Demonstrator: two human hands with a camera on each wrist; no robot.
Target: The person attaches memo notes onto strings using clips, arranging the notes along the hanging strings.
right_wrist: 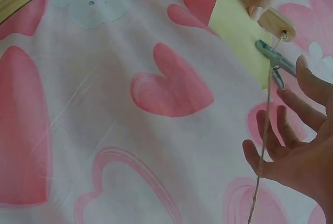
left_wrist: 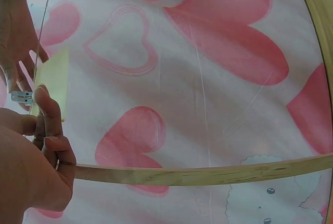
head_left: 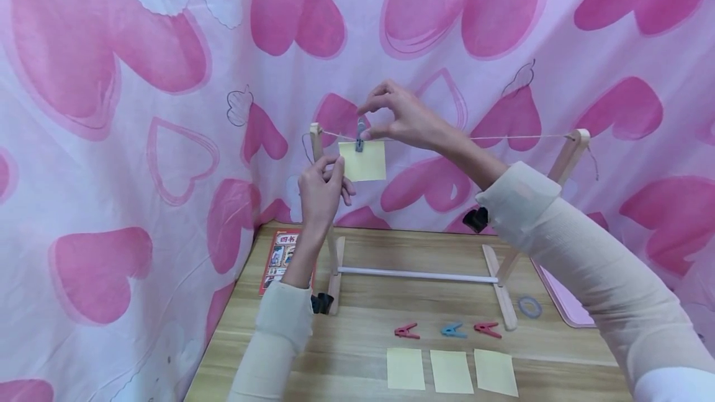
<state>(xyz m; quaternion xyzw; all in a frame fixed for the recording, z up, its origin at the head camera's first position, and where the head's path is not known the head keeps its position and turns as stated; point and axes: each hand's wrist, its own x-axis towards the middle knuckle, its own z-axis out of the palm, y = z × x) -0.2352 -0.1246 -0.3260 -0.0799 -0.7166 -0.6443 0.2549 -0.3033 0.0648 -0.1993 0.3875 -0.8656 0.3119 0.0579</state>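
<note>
A pale yellow paper note [head_left: 365,163] hangs at the twine [head_left: 519,137] strung between two wooden posts. A grey clothespin [head_left: 360,141] sits across the twine, its jaws over the note's top edge. My left hand [head_left: 321,191] pinches the note's left edge between thumb and finger, as the left thumb [right_wrist: 256,13] on the paper shows in the right wrist view. My right hand [head_left: 410,118] has thumb and index finger on either side of the clothespin's handles [right_wrist: 283,65], the other fingers spread loosely.
On the wooden table [head_left: 357,315] lie two red clothespins [head_left: 407,330], a blue clothespin [head_left: 454,330] and three yellow notes [head_left: 405,369]. A white bar [head_left: 416,275] joins the stand's feet. A printed booklet [head_left: 279,259], a clear ring [head_left: 529,307] and a pink tray [head_left: 570,303] lie around it.
</note>
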